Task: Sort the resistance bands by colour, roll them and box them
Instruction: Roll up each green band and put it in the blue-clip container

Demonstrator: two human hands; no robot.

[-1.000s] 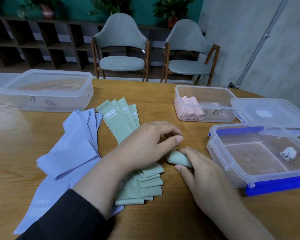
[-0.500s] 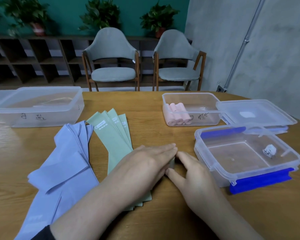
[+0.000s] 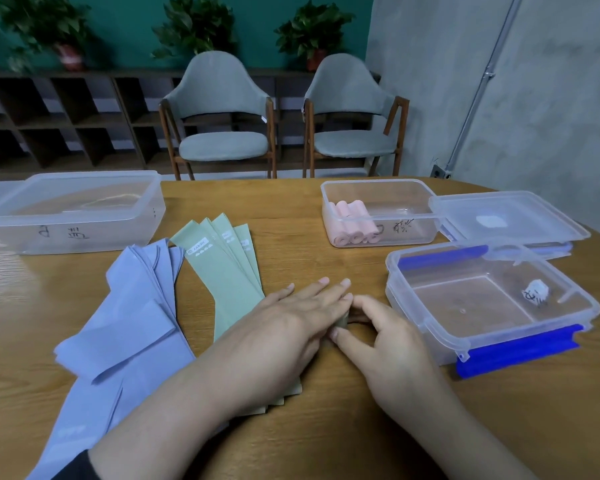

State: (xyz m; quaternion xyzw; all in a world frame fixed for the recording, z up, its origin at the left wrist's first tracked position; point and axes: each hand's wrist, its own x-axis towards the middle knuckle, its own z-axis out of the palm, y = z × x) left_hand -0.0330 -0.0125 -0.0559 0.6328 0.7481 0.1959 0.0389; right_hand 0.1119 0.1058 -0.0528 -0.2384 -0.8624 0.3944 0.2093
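Green roll [image 3: 342,322] lies at 6 o'clock on the table [image 3: 291,244], between your hands. Your left hand [image 3: 291,317] presses it flat-fingered; your right hand [image 3: 385,330] pinches its end. Box [image 3: 492,337] sits at 3 o'clock, nearer your right.

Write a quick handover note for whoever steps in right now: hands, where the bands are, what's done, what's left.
Left hand: flat, fingers straight, pressing on the green bands.
Right hand: fingers curled around a small green roll on the table.
Done: pink rolls sit in the far box.
Left: finish this roll; roll the fanned green bands and the purple bands. The blue-clipped box holds no bands, only a paper scrap; left box is lidded.
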